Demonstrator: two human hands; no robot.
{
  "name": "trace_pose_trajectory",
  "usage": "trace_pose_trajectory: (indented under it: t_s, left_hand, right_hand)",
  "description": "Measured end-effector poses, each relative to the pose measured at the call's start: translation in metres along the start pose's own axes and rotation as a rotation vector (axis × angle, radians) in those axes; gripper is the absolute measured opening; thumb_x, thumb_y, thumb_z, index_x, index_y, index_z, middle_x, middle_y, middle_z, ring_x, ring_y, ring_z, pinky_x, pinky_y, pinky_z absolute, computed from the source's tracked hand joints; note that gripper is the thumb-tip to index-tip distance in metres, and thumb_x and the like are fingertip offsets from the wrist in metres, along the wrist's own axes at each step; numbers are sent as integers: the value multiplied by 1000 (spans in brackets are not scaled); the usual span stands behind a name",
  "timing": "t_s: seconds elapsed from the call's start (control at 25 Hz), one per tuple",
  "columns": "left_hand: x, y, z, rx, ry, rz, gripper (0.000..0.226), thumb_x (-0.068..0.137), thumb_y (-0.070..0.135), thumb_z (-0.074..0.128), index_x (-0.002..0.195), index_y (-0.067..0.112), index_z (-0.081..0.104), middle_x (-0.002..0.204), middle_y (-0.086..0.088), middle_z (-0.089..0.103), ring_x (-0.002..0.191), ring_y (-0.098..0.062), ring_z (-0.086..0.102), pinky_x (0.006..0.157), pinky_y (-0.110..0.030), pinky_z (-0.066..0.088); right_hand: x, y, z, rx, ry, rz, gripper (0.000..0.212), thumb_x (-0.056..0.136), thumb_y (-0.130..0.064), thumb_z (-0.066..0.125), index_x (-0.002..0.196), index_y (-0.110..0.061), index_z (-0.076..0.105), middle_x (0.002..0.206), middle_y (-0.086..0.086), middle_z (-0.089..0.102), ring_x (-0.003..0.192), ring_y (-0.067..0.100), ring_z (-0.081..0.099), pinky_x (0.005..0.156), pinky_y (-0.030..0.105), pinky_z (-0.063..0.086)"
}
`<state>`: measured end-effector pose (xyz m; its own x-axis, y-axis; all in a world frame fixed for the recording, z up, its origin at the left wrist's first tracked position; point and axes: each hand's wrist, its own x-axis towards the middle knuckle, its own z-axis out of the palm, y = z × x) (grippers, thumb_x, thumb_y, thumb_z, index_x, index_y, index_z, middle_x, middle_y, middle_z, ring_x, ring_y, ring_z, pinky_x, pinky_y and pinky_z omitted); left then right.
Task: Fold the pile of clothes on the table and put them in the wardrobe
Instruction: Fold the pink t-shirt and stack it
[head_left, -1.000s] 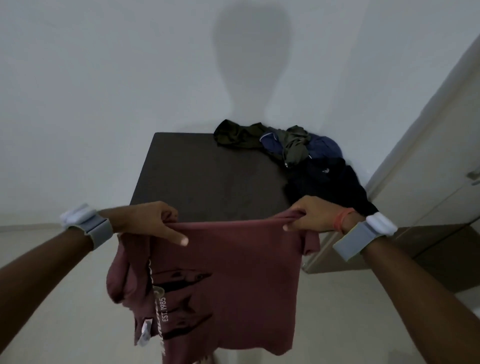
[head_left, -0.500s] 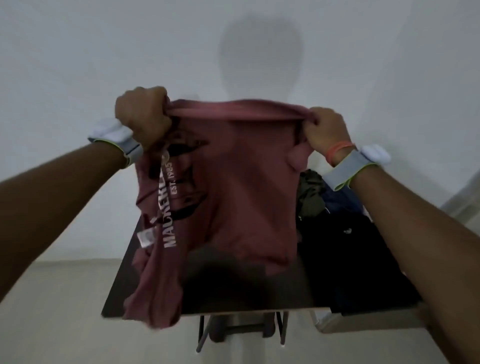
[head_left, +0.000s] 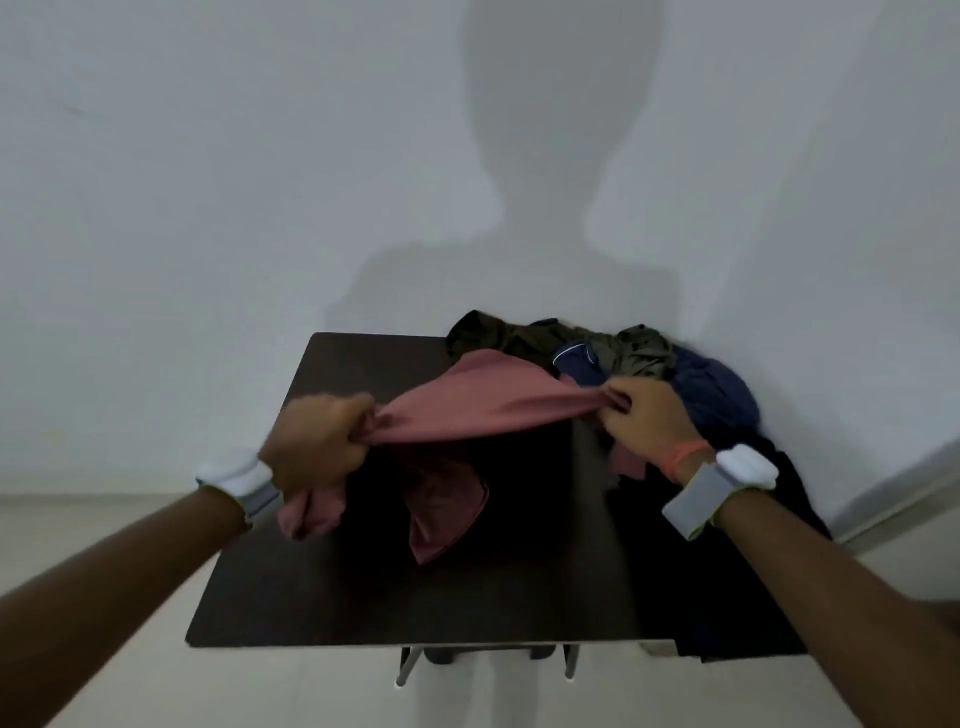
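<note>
The left hand (head_left: 318, 446) and the right hand (head_left: 645, 420) each clenched a bunched corner of the soft pink shirt (head_left: 488, 405), its cloth stretched between the fingers above the smooth dark table (head_left: 311, 597).

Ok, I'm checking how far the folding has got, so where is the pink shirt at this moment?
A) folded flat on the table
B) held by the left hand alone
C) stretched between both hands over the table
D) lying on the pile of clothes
C: the left hand and the right hand each grip one end of the pink shirt, which spans between them above the table.
</note>
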<state>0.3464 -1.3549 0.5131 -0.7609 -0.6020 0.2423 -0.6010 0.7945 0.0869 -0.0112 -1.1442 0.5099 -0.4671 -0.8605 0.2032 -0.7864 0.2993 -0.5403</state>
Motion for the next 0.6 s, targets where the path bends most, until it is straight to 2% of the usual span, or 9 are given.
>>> trace_pose_trajectory:
  t_s: [0.08, 0.16, 0.24, 0.28, 0.36, 0.44, 0.6]
  left_hand:
    - [-29, 2, 35, -22, -110, 33, 50, 61, 50, 40, 95, 24, 65, 79, -3, 71, 74, -35, 69, 61, -35, 50]
    - [-52, 6, 62, -53, -277, 64, 51, 63, 54, 35, 95, 24, 63, 84, -1, 71, 80, -31, 69, 66, -34, 50]
    - [-70, 9, 82, -33, -459, 111, 56, 66, 59, 35, 103, 27, 60, 95, 0, 71, 91, -27, 69, 76, -33, 51]
    - [-76, 10, 88, -7, -531, 127, 56, 68, 61, 37, 108, 29, 59, 101, 2, 71, 95, -25, 68, 81, -33, 51]
    - [-86, 10, 95, 12, -592, 104, 51, 74, 58, 45, 114, 30, 59, 106, 3, 70, 100, -24, 67, 85, -33, 51]
    - [-93, 9, 97, -6, -575, 53, 47, 77, 56, 50, 113, 28, 57, 107, 2, 70, 101, -24, 67, 85, -34, 51]
    - [-98, 4, 97, 140, -527, -27, 60, 83, 54, 55, 134, 23, 46, 117, -2, 69, 107, -26, 66, 84, -34, 48]
  right_hand:
    - [-25, 18, 22, -31, -189, 63, 17, 77, -24, 68, 70, -12, 58, 69, 5, 59, 68, 30, 60, 62, 35, 42]
    - [-48, 32, 43, -134, -388, 107, 27, 77, -39, 68, 75, -12, 63, 76, 5, 62, 74, 28, 62, 66, 34, 45]
    - [-71, 42, 61, -229, -556, 128, 23, 80, -42, 72, 83, -19, 70, 83, -1, 62, 82, 22, 64, 70, 30, 47]
    - [-81, 47, 68, -239, -609, 136, 17, 81, -42, 73, 81, -25, 68, 83, -3, 61, 83, 21, 64, 70, 29, 46]
    - [-100, 53, 77, -217, -642, 166, 18, 83, -43, 71, 73, -35, 59, 86, -5, 62, 84, 19, 63, 71, 29, 45]
    - [-112, 53, 78, -192, -602, 192, 21, 87, -42, 68, 72, -37, 55, 87, -4, 63, 83, 19, 63, 74, 33, 49]
    - [-123, 43, 72, -116, -475, 197, 17, 89, -36, 68, 78, -33, 56, 83, -3, 63, 80, 20, 63, 75, 37, 51]
